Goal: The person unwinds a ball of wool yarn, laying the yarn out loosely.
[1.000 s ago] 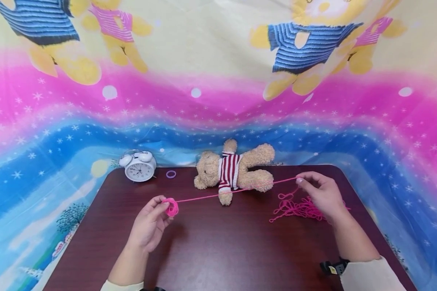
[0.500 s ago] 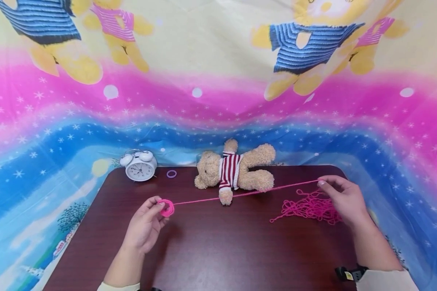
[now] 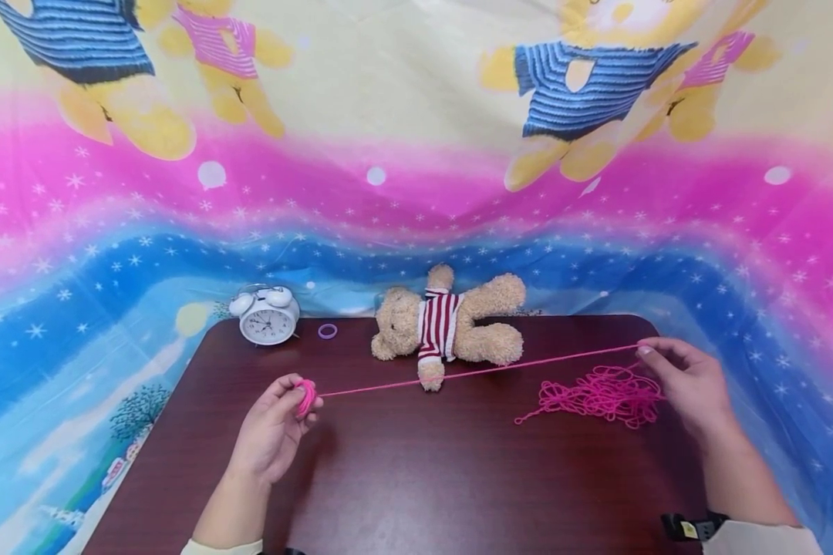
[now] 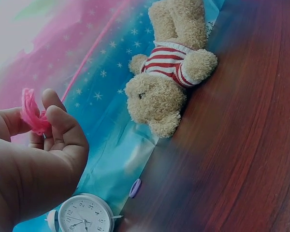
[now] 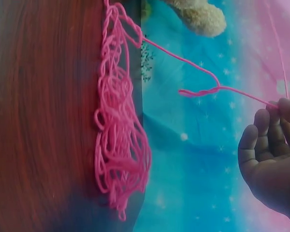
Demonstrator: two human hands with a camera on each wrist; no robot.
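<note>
My left hand pinches a small wound coil of pink yarn between thumb and fingers, above the left half of the table; the coil also shows in the left wrist view, pink yarn at the fingertips. From it a strand runs taut to the right. At its other end my right hand pinches the strand between thumb and index finger. A loose tangle of pink yarn lies on the table beside the right hand. In the right wrist view a slack strand with a small loop links the tangle to the fingertips.
Behind the taut strand a teddy bear in a striped shirt lies on its back. A white alarm clock and a purple ring are at the back left of the dark table. A printed cloth hangs around the table.
My right hand has moved to the right, drawing the strand longer and uncovering more of the tangle. My left hand has shifted slightly left and turned the coil.
</note>
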